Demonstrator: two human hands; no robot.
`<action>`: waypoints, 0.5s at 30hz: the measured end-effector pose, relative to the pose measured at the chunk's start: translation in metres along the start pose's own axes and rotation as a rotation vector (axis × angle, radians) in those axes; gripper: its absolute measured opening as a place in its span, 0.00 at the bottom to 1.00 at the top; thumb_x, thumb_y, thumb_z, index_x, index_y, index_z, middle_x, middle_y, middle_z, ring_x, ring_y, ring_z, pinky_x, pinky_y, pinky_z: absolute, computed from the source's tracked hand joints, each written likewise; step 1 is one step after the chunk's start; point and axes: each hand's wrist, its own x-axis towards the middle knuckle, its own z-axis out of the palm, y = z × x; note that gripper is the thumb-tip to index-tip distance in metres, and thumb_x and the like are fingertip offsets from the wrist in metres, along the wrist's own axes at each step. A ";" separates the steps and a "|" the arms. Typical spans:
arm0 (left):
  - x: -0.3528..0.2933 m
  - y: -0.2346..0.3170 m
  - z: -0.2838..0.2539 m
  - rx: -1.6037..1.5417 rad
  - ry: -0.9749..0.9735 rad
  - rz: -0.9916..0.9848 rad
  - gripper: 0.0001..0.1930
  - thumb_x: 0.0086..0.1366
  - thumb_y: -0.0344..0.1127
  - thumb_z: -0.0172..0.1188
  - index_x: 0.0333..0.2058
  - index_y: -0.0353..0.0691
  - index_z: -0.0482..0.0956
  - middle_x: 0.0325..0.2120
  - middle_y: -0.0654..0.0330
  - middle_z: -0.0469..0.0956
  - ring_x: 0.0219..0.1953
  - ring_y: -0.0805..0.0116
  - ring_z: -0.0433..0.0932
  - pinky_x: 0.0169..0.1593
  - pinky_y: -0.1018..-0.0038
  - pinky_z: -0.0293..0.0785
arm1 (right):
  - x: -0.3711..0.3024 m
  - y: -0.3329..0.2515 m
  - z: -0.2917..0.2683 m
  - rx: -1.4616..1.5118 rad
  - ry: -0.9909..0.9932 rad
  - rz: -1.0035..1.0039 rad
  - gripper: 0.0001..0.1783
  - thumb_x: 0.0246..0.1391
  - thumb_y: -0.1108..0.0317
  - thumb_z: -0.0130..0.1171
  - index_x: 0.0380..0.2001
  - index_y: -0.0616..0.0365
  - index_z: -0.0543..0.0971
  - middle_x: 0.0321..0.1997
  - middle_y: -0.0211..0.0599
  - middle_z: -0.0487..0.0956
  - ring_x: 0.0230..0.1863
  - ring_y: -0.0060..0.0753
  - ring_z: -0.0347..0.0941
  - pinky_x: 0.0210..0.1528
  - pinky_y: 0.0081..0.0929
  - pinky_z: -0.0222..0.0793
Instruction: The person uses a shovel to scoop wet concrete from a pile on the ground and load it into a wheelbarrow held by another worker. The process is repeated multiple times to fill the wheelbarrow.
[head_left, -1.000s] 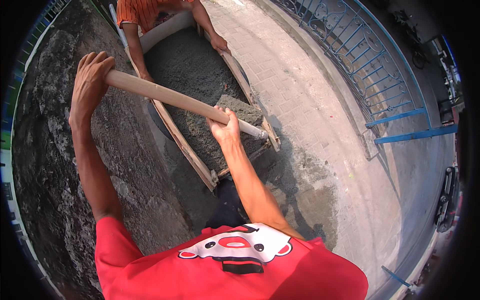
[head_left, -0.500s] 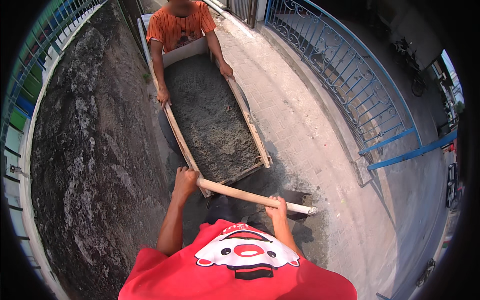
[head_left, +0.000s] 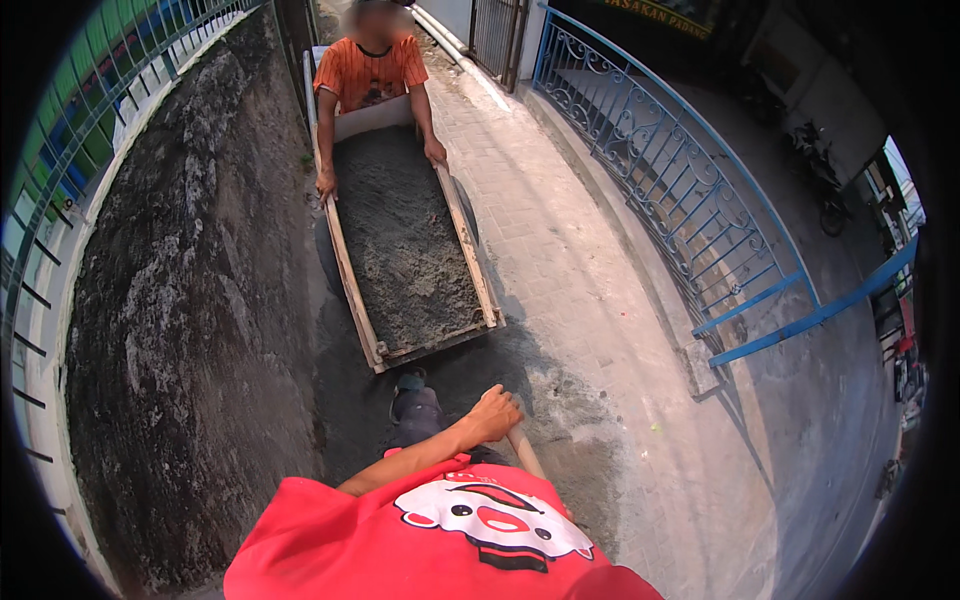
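My left hand [head_left: 492, 414] is clamped around the top of a pale wooden handle [head_left: 524, 452], knuckles up, just above the hem of my red shirt [head_left: 430, 535]. The handle is a smooth, round, light-coloured pole; only a short stretch of it shows, slanting down and to the right from my fist before my shirt hides it. I cannot see what is on its other end. My right hand is out of sight (behind my shirt, so I cannot tell whether it grips anything).

Below my fist stands my leg in dark trousers, with a dark shoe [head_left: 408, 382] on damp grey ground, just short of the near end of the trough.

The trough [head_left: 352, 290] is a long, shallow box with pale wooden side rails, running away from me, its far end a lighter board. It is filled almost to the rails with grey, gritty wet mortar [head_left: 405, 240], its surface rough and fairly level.

At the far end a person in an orange shirt [head_left: 371, 72] leans over it, one hand [head_left: 326, 186] on the left rail and the other hand [head_left: 435, 152] on the right rail.

To the left lies a big heap of dark grey sand [head_left: 190, 300] against a low white wall with a fence. To the right runs a paved path [head_left: 570, 250] beside a blue railing [head_left: 690, 190].
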 end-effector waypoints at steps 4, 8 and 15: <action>0.004 0.025 -0.014 0.064 0.049 0.044 0.05 0.51 0.35 0.59 0.28 0.48 0.80 0.30 0.63 0.78 0.40 0.66 0.75 0.45 0.67 0.63 | 0.011 0.000 -0.007 -0.027 -0.086 0.030 0.07 0.52 0.62 0.44 0.24 0.51 0.65 0.23 0.25 0.67 0.22 0.28 0.65 0.37 0.30 0.69; 0.002 0.040 -0.011 0.126 0.026 0.039 0.04 0.51 0.35 0.59 0.27 0.48 0.79 0.30 0.63 0.78 0.39 0.66 0.75 0.44 0.67 0.63 | 0.018 0.003 -0.008 -0.053 -0.143 0.057 0.07 0.51 0.62 0.44 0.24 0.51 0.65 0.23 0.25 0.67 0.22 0.28 0.65 0.37 0.30 0.69; 0.005 0.048 -0.008 0.169 0.033 0.083 0.03 0.52 0.36 0.57 0.26 0.49 0.79 0.26 0.63 0.78 0.35 0.66 0.77 0.42 0.67 0.65 | 0.031 0.004 -0.003 -0.070 -0.226 0.073 0.07 0.51 0.62 0.44 0.24 0.51 0.66 0.24 0.26 0.67 0.22 0.28 0.65 0.36 0.29 0.69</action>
